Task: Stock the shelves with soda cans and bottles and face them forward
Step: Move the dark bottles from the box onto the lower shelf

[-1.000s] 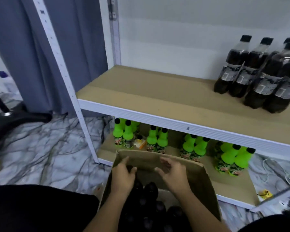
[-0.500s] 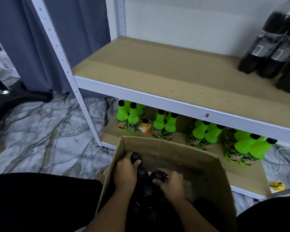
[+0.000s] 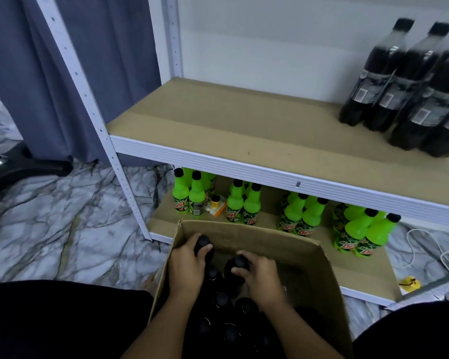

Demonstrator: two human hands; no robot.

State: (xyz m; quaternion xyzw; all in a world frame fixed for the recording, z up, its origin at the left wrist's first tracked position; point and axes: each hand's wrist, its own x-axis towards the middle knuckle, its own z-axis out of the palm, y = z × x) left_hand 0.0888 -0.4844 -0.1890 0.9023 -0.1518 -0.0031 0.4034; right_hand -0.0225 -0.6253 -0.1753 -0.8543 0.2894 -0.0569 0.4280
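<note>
Cardboard box (image 3: 322, 265) is sitting against the lower shelf's front edge; the left hand (image 3: 186, 268) and right hand (image 3: 261, 274) are each curling around a dark bottle neck (image 3: 202, 243) at its far end. Lifting straight up should be clearing the neighbouring caps.

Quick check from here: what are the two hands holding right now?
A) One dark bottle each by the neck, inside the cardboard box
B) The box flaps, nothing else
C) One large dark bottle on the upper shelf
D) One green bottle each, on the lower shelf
A: the left hand and the right hand each grip the cap end of a dark bottle inside the cardboard box.
</note>
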